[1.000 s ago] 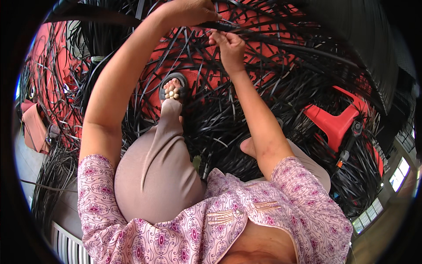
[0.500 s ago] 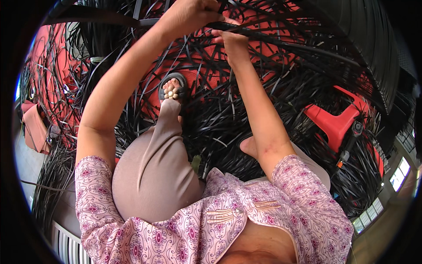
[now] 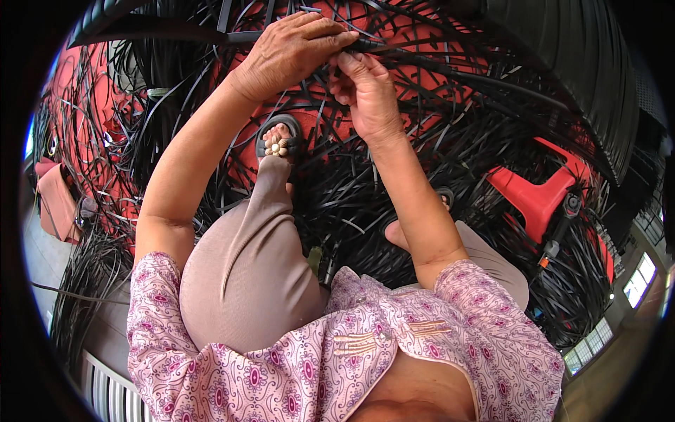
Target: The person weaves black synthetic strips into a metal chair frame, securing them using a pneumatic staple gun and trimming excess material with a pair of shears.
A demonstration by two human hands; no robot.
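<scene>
At the top centre, my left hand [image 3: 292, 55] lies over a thin black bar [image 3: 450, 65], its fingers bent round it. The bar belongs to a large dark piece and has black strip lying along it. Just below and to the right, my right hand [image 3: 370, 98] is closed, thumb and forefinger pressed together and the other fingers curled. Its fingertips are close to the left thumb, beside the bar. Whatever they pinch is too small to make out. Flat black plastic strips [image 3: 330, 190] lie tangled all around and below both hands.
A black ribbed woven panel [image 3: 562, 56] curves down the upper right. On the right are an upturned red plastic stool [image 3: 538, 193] and a black hand tool [image 3: 559, 232]. Red sheeting [image 3: 246, 165] shows under the strips. My sandalled foot [image 3: 278, 139] rests on it.
Both hands have come lower, toward me. The right hand has turned and its fingers have curled in below the bar; the left still lies over the bar.
</scene>
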